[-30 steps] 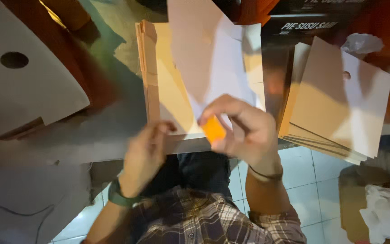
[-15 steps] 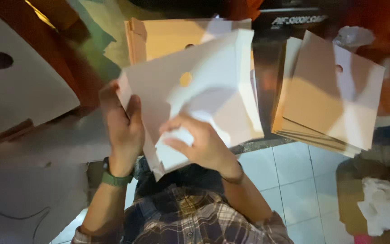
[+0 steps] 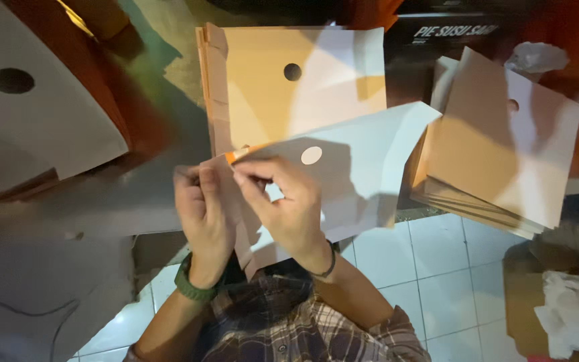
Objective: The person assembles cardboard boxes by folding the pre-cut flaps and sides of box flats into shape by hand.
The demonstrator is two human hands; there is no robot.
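Note:
I hold a flat white cardboard sheet (image 3: 363, 167) with a round hole in front of me, tilted over the table edge. My left hand (image 3: 202, 211) grips its left flap from below. My right hand (image 3: 283, 201) pinches the same edge together with a small orange object (image 3: 239, 155) at the fold. Behind the sheet lies a stack of brown flat box blanks (image 3: 289, 80) with a round hole.
A second stack of brown and white blanks (image 3: 504, 144) lies at the right. A large white board with a hole (image 3: 28, 114) sits at the left. Crumpled white paper (image 3: 574, 315) lies on the tiled floor (image 3: 430, 268) at the lower right. A dark box (image 3: 450, 33) stands behind.
The white sheet has swung from upright to spread flat towards the right. My hands have moved together at its left edge, and the orange object now sits at the fold.

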